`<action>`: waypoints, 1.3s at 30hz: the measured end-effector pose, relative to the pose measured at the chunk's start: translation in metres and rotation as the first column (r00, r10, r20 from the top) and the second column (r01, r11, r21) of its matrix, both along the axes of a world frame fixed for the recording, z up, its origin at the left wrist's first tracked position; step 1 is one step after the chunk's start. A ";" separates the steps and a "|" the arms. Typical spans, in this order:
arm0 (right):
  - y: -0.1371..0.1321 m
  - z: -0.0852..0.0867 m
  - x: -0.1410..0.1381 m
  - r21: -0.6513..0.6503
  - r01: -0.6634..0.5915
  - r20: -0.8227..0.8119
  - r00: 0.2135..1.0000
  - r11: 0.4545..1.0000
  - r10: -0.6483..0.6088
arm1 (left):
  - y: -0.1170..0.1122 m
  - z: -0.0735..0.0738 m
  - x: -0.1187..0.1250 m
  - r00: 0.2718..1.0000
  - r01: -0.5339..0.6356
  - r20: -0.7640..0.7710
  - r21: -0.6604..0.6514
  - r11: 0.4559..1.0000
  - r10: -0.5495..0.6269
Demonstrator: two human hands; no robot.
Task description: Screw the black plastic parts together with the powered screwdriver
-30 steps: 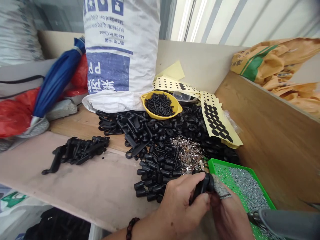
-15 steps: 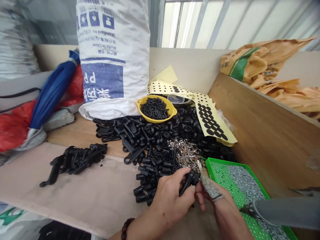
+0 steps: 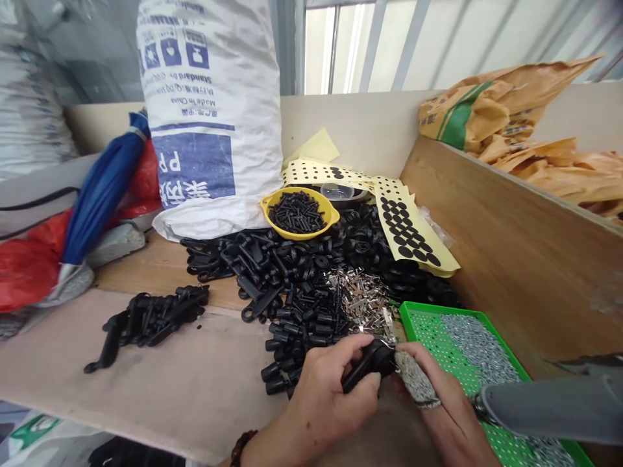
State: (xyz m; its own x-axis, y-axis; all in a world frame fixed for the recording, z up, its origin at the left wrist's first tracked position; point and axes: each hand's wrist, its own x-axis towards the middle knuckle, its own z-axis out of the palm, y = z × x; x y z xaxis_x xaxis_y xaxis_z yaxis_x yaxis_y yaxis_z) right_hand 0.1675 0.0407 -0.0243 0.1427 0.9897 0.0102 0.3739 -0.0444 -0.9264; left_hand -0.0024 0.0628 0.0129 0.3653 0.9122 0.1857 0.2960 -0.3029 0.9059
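My left hand (image 3: 328, 389) is closed around a black plastic crank handle (image 3: 367, 364), its round end pointing right. My right hand (image 3: 440, 395) is at that round end, wearing a grey knitted cover (image 3: 416, 379) on one digit. Its fingers are pinched together, and what lies between them is hidden. Just beyond the hands is a heap of small shiny metal clips (image 3: 363, 298). Black cylindrical knobs (image 3: 277, 373) lie left of them, beside my left hand.
A green perforated tray (image 3: 409, 318) of small metal pins stands at right, under a grey cylindrical tool (image 3: 549, 405). Behind are black cranks (image 3: 260, 298), a yellow bowl (image 3: 265, 206) of black screws and dotted yellow sheets (image 3: 440, 250). More black handles (image 3: 156, 318) are piled left.
The crank handle has turned slightly in my left hand, showing more of its round end. My right hand's covered digit has shifted a little down. The view has moved slightly.
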 end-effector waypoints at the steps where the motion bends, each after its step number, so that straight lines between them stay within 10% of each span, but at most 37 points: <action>1: -0.001 -0.001 0.002 0.015 0.016 0.022 1.000 1.000 -0.017 | -0.001 0.002 0.000 1.000 0.002 -0.014 0.030 1.000 -0.001; 12: -0.012 -0.005 0.018 0.220 -0.256 0.206 0.955 0.941 0.212 | -0.008 0.002 -0.010 0.979 0.163 -0.173 0.351 0.922 -0.108; 23: -0.028 0.028 0.001 0.376 -0.272 0.177 0.959 0.886 0.220 | -0.011 0.004 -0.016 0.966 0.260 -0.139 0.489 0.833 -0.220; 34: -0.029 0.021 -0.005 0.402 -0.123 0.217 0.976 0.907 0.037 | -0.008 0.003 -0.016 0.938 0.338 -0.090 0.454 0.825 -0.335; 39: -0.027 0.024 -0.002 0.449 -0.211 0.280 0.956 0.868 0.088 | -0.010 -0.004 -0.011 0.925 0.371 0.060 0.080 0.925 -0.376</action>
State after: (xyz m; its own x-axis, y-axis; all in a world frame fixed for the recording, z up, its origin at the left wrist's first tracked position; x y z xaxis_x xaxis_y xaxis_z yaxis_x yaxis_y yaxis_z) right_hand 0.1652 0.0133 -0.0008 -0.0746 0.8671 0.4926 0.5559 0.4463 -0.7013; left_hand -0.0134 0.0527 0.0088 0.6603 0.6968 0.2801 0.0834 -0.4387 0.8948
